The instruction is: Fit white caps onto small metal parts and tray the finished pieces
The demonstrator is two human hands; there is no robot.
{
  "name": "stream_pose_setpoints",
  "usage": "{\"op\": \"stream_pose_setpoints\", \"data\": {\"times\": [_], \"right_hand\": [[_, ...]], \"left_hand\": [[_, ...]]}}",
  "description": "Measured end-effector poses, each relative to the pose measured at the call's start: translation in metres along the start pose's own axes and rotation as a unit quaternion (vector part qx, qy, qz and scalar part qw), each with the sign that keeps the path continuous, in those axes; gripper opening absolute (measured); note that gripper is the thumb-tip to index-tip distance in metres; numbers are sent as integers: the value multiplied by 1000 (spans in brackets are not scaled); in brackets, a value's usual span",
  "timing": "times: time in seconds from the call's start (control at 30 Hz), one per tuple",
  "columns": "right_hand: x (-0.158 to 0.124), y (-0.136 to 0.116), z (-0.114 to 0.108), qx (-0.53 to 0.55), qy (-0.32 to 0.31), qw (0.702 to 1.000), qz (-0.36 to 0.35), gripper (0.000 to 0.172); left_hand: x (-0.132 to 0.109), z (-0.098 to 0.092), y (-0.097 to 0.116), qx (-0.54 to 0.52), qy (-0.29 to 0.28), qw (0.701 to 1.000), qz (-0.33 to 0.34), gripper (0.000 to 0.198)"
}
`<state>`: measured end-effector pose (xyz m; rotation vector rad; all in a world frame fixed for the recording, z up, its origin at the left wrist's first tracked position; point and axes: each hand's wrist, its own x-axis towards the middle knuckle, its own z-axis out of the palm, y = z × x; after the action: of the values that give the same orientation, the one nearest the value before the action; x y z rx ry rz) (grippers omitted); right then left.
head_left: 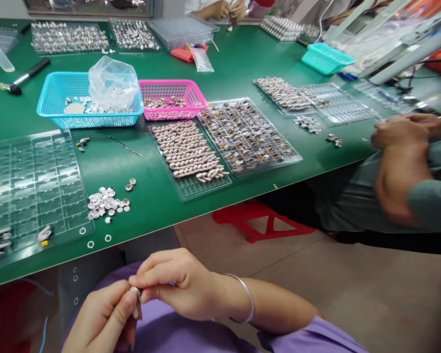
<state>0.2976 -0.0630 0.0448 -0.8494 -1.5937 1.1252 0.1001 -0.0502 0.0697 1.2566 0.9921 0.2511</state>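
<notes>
My left hand [104,318] and my right hand [176,282] meet over my lap, below the table's front edge. Both pinch one small pale part [135,294] between their fingertips; most of it is hidden. My right wrist wears a silver bangle [246,294]. On the green table [242,59] just above my hands lies a heap of small white round caps [106,202]. A clear compartment tray [32,186] at the left holds a few white parts in its near corner.
Two clear trays [191,152] [246,135] of pinkish and metal parts lie mid-table. A blue basket [76,100] with a plastic bag and a pink basket [172,98] stand behind. A thin pick [126,147] lies nearby. A co-worker's hands [404,132] work at the right.
</notes>
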Motion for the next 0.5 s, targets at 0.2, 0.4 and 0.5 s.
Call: {"op": "stream_pose_setpoints", "data": {"times": [0.2, 0.4, 0.5], "right_hand": [[5, 3, -2, 77, 1, 996, 41, 10], [11, 7, -4, 138, -56, 980, 135, 10], [13, 9, -4, 175, -74, 963, 193, 14]], "left_hand": [[-2, 0, -4, 4, -13, 1000, -6, 46], [-2, 1, -2, 20, -30, 999, -19, 45], [-2, 0, -2, 10, -27, 998, -52, 49]]}}
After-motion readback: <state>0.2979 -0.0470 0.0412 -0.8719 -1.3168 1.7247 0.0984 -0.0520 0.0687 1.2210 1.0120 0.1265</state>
